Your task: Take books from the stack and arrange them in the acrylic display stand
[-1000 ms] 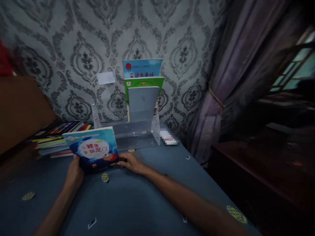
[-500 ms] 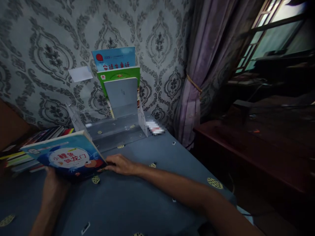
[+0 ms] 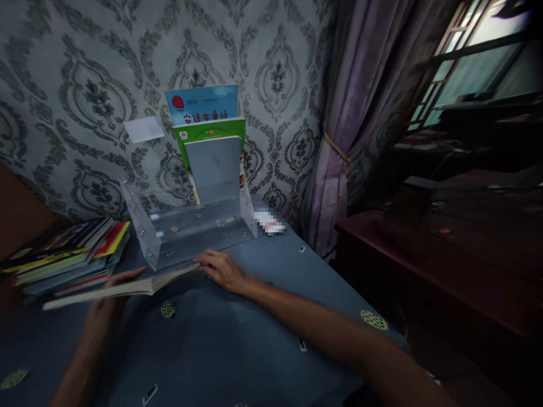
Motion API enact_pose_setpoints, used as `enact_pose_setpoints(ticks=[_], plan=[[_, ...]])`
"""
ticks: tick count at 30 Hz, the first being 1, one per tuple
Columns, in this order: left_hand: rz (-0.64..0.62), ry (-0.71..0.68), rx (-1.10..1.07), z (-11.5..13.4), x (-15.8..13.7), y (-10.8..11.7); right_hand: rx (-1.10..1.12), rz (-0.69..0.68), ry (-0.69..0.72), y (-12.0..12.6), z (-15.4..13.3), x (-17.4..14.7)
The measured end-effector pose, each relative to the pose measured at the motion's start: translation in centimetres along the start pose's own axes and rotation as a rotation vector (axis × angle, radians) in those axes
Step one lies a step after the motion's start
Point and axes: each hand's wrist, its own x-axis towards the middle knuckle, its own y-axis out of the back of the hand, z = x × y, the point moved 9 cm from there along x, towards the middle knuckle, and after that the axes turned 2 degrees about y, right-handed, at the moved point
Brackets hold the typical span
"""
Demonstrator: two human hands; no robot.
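A thin picture book [image 3: 127, 288] is held above the table and seen nearly edge-on, its pages slightly parted near the middle. My left hand [image 3: 108, 297] grips the book's left half, with one finger reaching out behind it. At the right end, my right hand [image 3: 220, 271] pinches the book's edge. Just beyond my hands stands a clear acrylic book rack [image 3: 146, 232]. In its back part, a grey-backed book [image 3: 214, 167] leans in front of a green book [image 3: 210, 129] and a taller blue book [image 3: 206, 102].
Several books and magazines lie in a stack [image 3: 72, 254] at the left. A pixelated white item [image 3: 269, 222] rests right of the rack. The patterned blue cloth [image 3: 237, 350] covers the table. A purple curtain [image 3: 335, 141] hangs beside a dark red table [image 3: 424, 265].
The book has tipped from showing its blue front cover to lying almost edge-on. My left hand has moved up and right; my right hand has shifted slightly right. The view has swung a little.
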Motion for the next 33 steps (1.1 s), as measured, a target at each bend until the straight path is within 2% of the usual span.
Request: enact_pose_setpoints(ticks=[2,5,9,12,16,20,24,27,33], plan=[[-0.038,0.023,-0.052,-0.8,0.2,0.0,0.051,0.058,-0.004,0.8,0.5,-0.1],[-0.183,0.011,0.019,-1.2,0.5,-0.7,0.094,0.111,-0.014,1.7,1.4,-0.3],[-0.456,-0.134,0.259,-0.9,-0.2,-3.4,0.101,0.094,-0.042,1.9,2.4,-0.4],[-0.578,-0.254,0.517,-1.6,-1.3,-6.0,0.089,0.079,-0.07,1.8,3.1,-0.5],[-0.596,-0.331,0.807,-2.9,-3.3,-8.1,0.064,0.056,-0.081,1.6,3.5,-0.6],[-0.548,-0.411,1.038,-2.4,-5.6,-8.3,0.02,0.0,-0.063,1.1,3.4,-0.6],[-0.56,-0.468,1.229,-1.5,-6.8,-8.4,0.018,-0.009,-0.063,1.1,3.2,-0.7],[-0.588,-0.485,1.305,-1.7,-6.7,-8.7,0.025,-0.011,-0.074,1.0,3.2,-0.6],[-0.709,-0.477,1.336,-3.6,-6.5,-9.2,0.017,-0.005,-0.1,1.0,3.5,-0.5]])
